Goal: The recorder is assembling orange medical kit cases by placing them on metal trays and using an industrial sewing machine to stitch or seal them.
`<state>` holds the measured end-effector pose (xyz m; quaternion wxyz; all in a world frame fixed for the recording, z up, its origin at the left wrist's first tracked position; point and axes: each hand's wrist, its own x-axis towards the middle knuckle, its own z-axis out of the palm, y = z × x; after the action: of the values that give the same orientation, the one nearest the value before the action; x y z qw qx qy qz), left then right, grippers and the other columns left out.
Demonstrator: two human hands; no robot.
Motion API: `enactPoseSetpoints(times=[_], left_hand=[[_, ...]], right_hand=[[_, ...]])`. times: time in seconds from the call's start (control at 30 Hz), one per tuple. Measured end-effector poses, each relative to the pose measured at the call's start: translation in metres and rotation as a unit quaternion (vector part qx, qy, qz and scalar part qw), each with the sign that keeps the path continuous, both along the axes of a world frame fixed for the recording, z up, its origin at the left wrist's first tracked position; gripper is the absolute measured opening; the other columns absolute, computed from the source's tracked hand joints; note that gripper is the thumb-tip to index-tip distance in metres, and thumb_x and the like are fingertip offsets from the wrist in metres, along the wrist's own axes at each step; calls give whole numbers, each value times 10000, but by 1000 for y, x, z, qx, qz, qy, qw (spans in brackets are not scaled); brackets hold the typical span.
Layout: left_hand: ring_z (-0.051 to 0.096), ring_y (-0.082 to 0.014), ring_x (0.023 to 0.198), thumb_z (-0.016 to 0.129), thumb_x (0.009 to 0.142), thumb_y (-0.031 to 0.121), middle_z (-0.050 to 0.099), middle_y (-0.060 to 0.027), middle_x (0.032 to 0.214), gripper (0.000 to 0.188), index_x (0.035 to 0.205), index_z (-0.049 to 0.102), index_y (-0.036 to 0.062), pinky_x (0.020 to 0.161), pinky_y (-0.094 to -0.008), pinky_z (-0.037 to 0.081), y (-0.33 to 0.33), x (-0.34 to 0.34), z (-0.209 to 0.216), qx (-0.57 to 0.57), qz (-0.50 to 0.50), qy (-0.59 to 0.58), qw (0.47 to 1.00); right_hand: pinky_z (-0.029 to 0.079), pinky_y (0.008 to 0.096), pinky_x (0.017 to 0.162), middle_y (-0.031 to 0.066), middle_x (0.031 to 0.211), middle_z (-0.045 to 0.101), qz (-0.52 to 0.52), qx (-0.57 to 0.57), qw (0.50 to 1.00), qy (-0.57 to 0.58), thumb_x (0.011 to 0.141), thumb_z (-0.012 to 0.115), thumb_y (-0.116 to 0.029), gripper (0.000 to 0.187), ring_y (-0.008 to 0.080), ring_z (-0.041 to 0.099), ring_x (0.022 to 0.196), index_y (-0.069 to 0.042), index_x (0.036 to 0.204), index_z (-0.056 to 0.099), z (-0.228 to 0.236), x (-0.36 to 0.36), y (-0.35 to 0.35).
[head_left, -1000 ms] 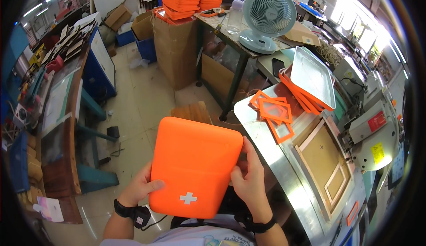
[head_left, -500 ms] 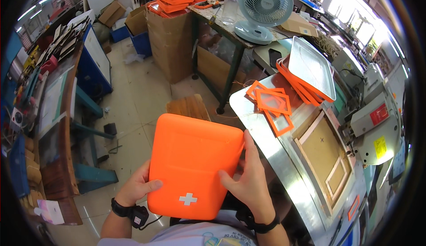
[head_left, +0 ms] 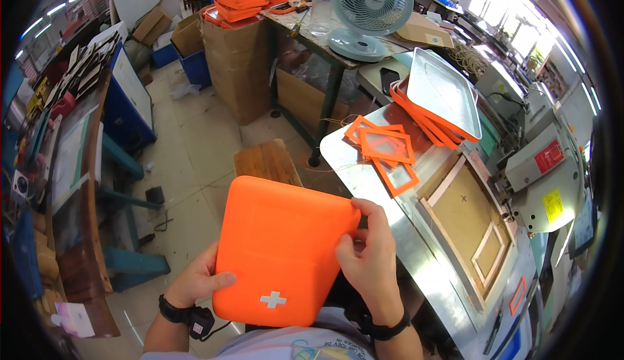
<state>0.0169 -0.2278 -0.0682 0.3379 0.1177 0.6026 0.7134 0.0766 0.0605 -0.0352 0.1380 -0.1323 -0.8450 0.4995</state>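
An orange first-aid case (head_left: 276,236), rounded at the corners and with a white cross near its lower end, is held up in front of me, slightly tilted. My left hand (head_left: 198,279) grips its lower left edge, thumb lying on the front and fingers behind. At the upper right edge, my right hand (head_left: 372,259) has its index finger hooked on the corner and its thumb bent in close to the rim; its other fingers are curled and partly hidden. Black bands with small devices sit on both wrists.
A metal worktable (head_left: 364,184) at right bears orange frames (head_left: 389,149), orange-edged trays (head_left: 445,90), a wooden frame (head_left: 465,223) and a pale grey machine (head_left: 543,178). Beyond the case is a wooden stool (head_left: 268,164). A fan (head_left: 372,2) stands farther back; another bench (head_left: 84,230) is at left.
My right thumb has come off the case's front and bent back toward its right edge. The case sits slightly lower. The surroundings have shifted left in view.
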Motion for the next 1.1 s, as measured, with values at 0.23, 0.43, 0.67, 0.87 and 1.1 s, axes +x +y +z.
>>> enactPoseSetpoints(times=[0.23,0.43,0.67,0.87,1.1], left_hand=[[454,-181,1333,748,911,283,490,-96,1444,785,1504,337,-27,1128,-347,344,-4,-2,-2,9,-39,-9,999],[457,-178,1330,741,919,259,496,-89,1440,769,1508,336,-25,1126,-348,348,-1,1,1,14,-40,-8,999],[460,-180,1327,736,919,250,495,-88,1442,764,1510,337,-25,1122,-345,352,-1,-1,-2,8,-53,-10,999],[455,-183,1331,735,919,267,494,-89,1443,769,1509,338,-25,1121,-348,353,-2,-1,-3,5,-58,-14,998],[452,-188,1338,735,921,272,487,-94,1454,775,1514,333,-25,1123,-355,355,-2,0,-2,0,-68,-8,998]], right_hand=[[561,319,655,161,1187,569,10,79,995,53,806,705,-51,543,254,664,795,-7,1308,503,2,1,-2],[548,329,632,158,1124,598,-5,-10,1000,11,797,729,-81,541,246,647,711,-14,1293,526,3,2,5],[557,271,684,100,898,691,-33,126,991,27,840,620,24,409,162,701,767,-4,1242,549,4,1,1],[544,331,626,140,1027,657,-42,74,993,79,816,710,-94,385,264,686,753,-35,1181,602,5,1,6],[546,306,634,148,1036,690,-28,196,979,54,875,651,-44,308,257,699,721,-25,1178,599,11,-3,13]])
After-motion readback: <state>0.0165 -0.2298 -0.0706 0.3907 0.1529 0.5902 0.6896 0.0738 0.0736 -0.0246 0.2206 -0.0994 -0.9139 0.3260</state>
